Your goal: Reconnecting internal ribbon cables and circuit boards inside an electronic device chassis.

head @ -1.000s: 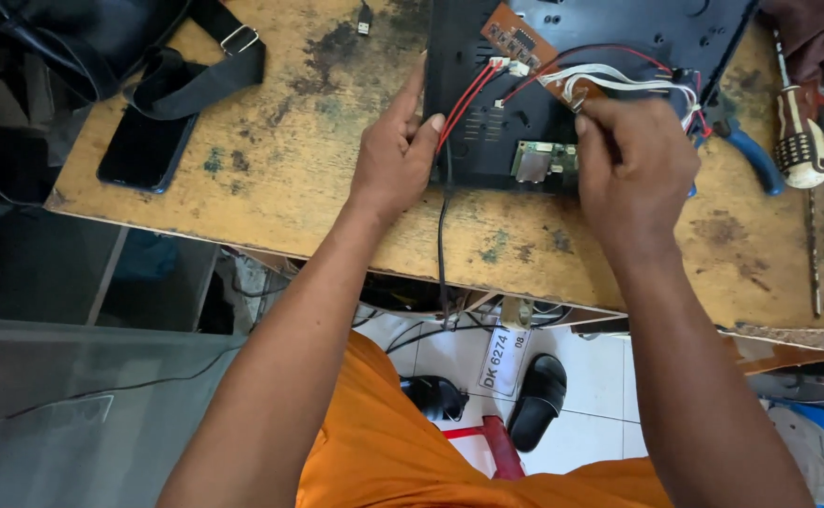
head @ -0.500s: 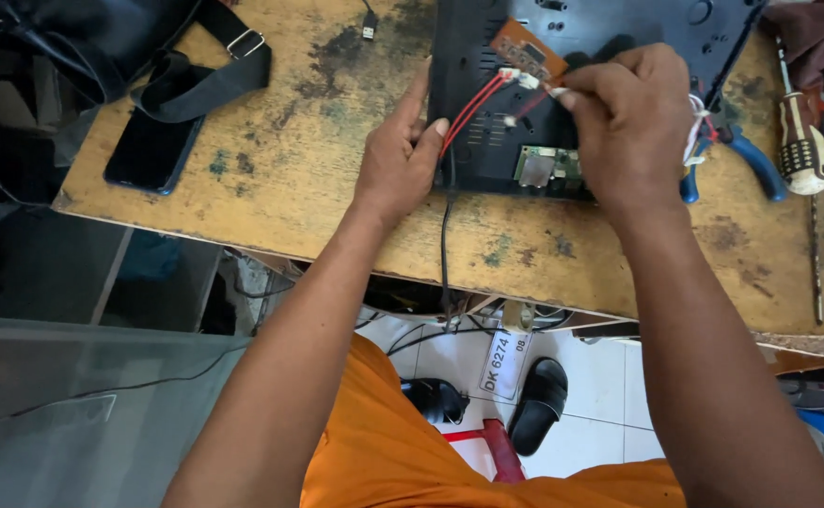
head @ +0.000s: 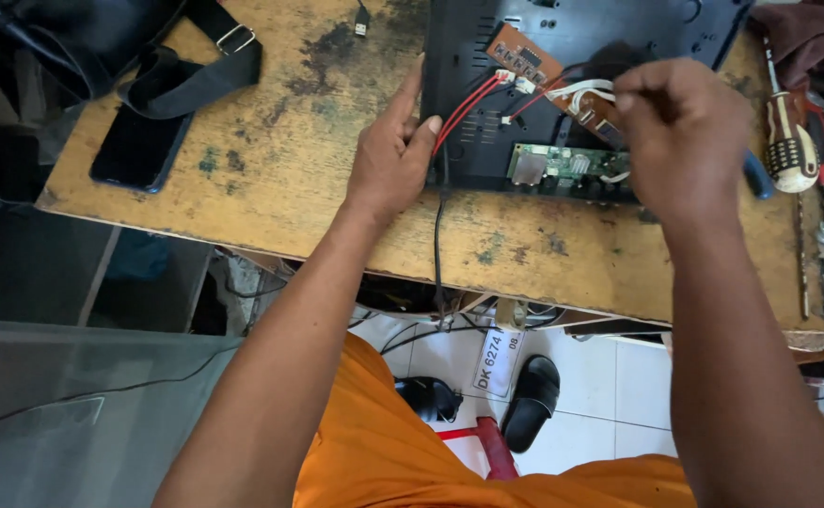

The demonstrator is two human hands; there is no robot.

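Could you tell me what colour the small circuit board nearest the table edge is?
Green circuit board, head view.

The wooden table [head: 271,179] is looking rough and stained. Resting on it, the black plastic case [head: 473,141] is showing a matt finish, the phone [head: 139,150] is gleaming glossy, and the screwdriver [head: 788,141] handle is shining smooth.

Soft even daylight, sharp focus, faint shadows.

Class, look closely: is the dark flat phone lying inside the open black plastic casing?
No: the dark flat phone lies on the worn wooden bench, apart from the open black plastic casing where both hands work.
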